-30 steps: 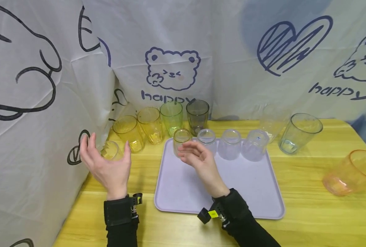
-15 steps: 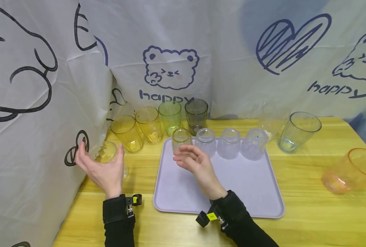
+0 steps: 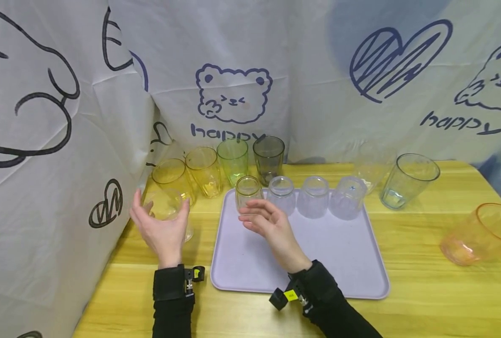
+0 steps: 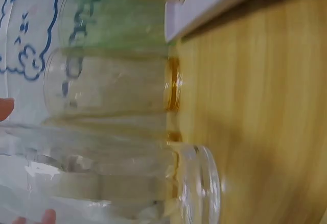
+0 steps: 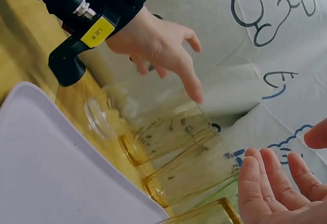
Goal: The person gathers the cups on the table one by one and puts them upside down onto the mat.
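Note:
A tall clear glass (image 4: 112, 183) stands upright between the thumb and fingers of my left hand (image 3: 162, 234), which holds it near the rim at the table's left side. In the left wrist view its thick base lies close to the wood. My right hand (image 3: 267, 225) hovers over the tray (image 3: 254, 263), its fingers loosely bent and holding nothing. Just behind those fingertips a small amber-tinted glass (image 3: 248, 188) sits on the tray, partly hidden by the hand. Three small clear glasses, such as this one (image 3: 313, 202), continue the row to the right, bottoms up.
Behind the tray stand two yellow glasses (image 3: 204, 173), a green glass (image 3: 233, 159) and a dark grey glass (image 3: 269, 162). To the right are a clear tall glass (image 3: 373, 164), a bluish glass (image 3: 408, 180) and an orange glass (image 3: 482, 234). A cloth (image 3: 64, 211) hangs along the left.
My left hand first moves a little left, then back to the right toward the yellow glasses, the clear glass moving with it. The right hand stays nearly still.

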